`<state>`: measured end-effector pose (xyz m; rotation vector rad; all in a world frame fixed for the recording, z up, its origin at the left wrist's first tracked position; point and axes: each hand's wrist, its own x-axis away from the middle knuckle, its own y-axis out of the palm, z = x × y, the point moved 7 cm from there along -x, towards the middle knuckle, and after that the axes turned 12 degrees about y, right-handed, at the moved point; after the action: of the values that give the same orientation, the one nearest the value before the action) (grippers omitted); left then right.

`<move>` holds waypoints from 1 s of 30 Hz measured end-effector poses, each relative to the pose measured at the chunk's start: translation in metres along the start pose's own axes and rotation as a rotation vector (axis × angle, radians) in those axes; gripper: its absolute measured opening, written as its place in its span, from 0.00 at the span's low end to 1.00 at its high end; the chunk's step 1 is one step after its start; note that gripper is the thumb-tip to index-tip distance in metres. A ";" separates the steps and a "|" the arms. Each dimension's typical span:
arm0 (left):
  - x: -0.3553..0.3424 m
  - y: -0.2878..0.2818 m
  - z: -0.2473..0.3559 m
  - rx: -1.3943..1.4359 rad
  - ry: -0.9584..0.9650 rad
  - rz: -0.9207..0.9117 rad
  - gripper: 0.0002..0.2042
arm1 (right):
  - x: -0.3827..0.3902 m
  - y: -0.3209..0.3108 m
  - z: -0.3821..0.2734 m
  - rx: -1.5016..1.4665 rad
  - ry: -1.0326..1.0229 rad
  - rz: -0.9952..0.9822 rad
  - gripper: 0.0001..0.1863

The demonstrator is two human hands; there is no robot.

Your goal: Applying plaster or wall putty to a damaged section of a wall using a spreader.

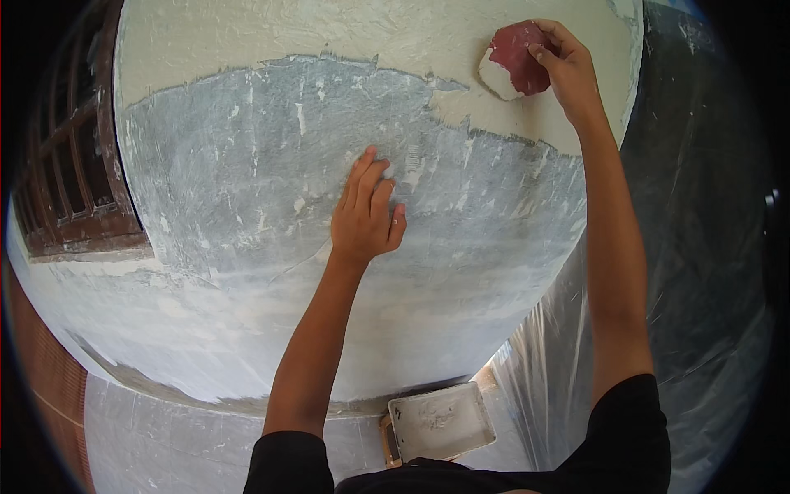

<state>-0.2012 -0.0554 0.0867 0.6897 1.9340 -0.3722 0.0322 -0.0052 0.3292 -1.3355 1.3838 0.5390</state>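
Observation:
High on the right, my right hand [564,62] grips a flat, dark red scraper-like piece [524,56] with a rounded outline. Thick cream plaster covers its lower left side, and it lies against or close to the cream-coated upper wall [271,29]. Whether it touches the wall, I cannot tell. My left hand [366,206] is open and empty over the grey, streaked part of the wall [247,165], fingers pointing up and slightly apart. A ragged edge divides the cream coat from the grey surface.
A pale tray [440,421] smeared with plaster sits at the foot of the wall, beside a brown wooden piece [389,440]. At the left is a brown window frame [86,235] with bars. Clear plastic sheeting [555,362] hangs on the right. Grey sheeting [189,436] covers the floor.

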 end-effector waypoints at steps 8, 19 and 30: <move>0.001 0.001 -0.001 -0.032 -0.003 -0.023 0.17 | -0.003 0.027 -0.011 0.179 -0.006 0.013 0.16; 0.001 0.002 0.001 -0.028 -0.002 -0.024 0.16 | 0.005 0.023 -0.025 0.022 0.038 0.116 0.15; 0.002 0.001 -0.001 -0.031 0.003 -0.021 0.16 | 0.019 0.019 -0.018 -0.068 0.111 0.139 0.15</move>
<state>-0.2016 -0.0532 0.0855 0.6505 1.9475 -0.3535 0.0129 -0.0236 0.3118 -1.3467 1.5697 0.6176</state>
